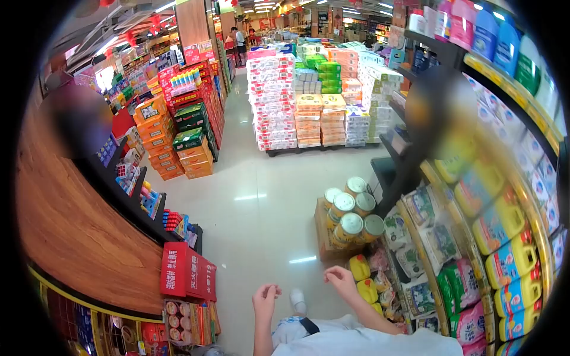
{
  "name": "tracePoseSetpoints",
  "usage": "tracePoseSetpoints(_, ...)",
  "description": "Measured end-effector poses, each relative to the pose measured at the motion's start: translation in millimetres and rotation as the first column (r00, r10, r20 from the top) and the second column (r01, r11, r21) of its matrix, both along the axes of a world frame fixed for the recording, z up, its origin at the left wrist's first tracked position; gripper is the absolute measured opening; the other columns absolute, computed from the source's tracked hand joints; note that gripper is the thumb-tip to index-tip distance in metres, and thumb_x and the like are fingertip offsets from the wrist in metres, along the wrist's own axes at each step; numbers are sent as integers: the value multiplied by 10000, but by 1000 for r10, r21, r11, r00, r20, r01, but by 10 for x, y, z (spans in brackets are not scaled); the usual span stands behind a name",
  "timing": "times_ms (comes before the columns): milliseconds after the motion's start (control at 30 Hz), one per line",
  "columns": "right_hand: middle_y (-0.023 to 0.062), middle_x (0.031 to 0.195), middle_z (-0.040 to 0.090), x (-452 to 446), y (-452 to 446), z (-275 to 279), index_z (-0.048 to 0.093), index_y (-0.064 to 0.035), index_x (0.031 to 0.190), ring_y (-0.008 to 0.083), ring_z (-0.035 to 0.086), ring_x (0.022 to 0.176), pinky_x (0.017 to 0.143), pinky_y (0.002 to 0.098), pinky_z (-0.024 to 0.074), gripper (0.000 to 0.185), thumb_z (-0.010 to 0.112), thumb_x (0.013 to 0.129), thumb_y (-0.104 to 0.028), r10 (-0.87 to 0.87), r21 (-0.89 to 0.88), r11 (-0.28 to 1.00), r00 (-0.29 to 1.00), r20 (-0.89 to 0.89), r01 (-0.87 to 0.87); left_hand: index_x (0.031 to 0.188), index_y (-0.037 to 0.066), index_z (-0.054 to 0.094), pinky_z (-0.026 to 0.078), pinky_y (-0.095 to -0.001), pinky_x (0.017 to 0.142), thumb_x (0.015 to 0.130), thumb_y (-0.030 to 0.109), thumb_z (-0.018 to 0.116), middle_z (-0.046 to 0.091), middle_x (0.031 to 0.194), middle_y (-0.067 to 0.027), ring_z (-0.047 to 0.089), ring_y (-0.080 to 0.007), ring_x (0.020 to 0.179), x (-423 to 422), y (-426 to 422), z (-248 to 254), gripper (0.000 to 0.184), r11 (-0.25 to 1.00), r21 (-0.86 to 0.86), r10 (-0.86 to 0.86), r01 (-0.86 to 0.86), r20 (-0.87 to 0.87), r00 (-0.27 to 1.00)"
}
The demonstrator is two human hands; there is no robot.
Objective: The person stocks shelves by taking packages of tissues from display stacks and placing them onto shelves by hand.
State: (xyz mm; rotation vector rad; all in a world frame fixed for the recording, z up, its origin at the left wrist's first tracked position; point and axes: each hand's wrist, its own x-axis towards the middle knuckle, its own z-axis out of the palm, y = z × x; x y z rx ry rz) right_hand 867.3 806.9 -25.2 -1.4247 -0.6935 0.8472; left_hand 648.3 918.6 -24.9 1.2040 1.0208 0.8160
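Note:
Both of my hands hang in front of my body above the shiny tiled floor (255, 237). My left hand (266, 295) has its fingers curled in, and whatever may be between them is too small to make out. My right hand (340, 277) is bent at the wrist, its fingers loosely curled with fingertips close to the thumb; nothing is visible in it. Nearest to the right hand are yellow bottles (358, 268) on the low shelf and a cardboard box (325, 237) holding several round cans (351, 224). Neither hand touches the goods.
Shelves of yellow detergent jugs (502, 267) line the right side. A red fire-equipment box (187, 270) stands at the left. Ahead are stacked tissue packs (273, 101) and orange cartons (159, 136). A person (240, 43) stands far down the aisle.

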Motion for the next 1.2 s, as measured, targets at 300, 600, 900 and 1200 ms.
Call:
tracePoseSetpoints(300, 48, 816, 631, 317, 1635, 616, 609, 14, 937, 113, 598, 794, 752, 244, 474, 116, 552, 863, -55, 89, 1, 996, 995, -46, -89, 876, -16, 616, 477, -264, 629, 939, 201, 454, 647, 760, -83, 624, -147, 704, 501, 1252, 276, 277, 1000, 3, -4, 3, 105, 994)
tracePoseSetpoints(600, 69, 765, 632, 538, 2410, -136, 627, 16, 733, 130, 578, 752, 733, 267, 456, 272, 485, 905, -139, 311, -42, 946, 939, -149, -320, 644, 22, 526, 469, -279, 590, 952, 272, 416, 611, 666, -108, 594, -176, 605, 385, 1931, -177, 411, 981, -93, 169, -171, -28, 985)
tracePoseSetpoints(900, 59, 758, 638, 1382, 3954, 40, 656, -7, 765, 87, 528, 500, 603, 252, 463, 267, 415, 853, -82, 334, -117, 931, 937, -99, -344, 614, -14, 572, 433, -284, 615, 910, 193, 437, 598, 633, -100, 522, -145, 569, 1031, 3544, 82, 385, 989, 41, 143, -139, -118, 983)
tracePoseSetpoints(1200, 62, 694, 630, 1989, 5443, 129, 650, 4, 752, 89, 543, 474, 443, 225, 419, 246, 427, 830, -64, 300, 46, 954, 952, -64, -297, 688, -62, 611, 426, -237, 536, 785, 46, 435, 619, 707, -127, 531, -138, 561, 1912, 5003, 812, 229, 971, 180, 154, -155, 18, 988)
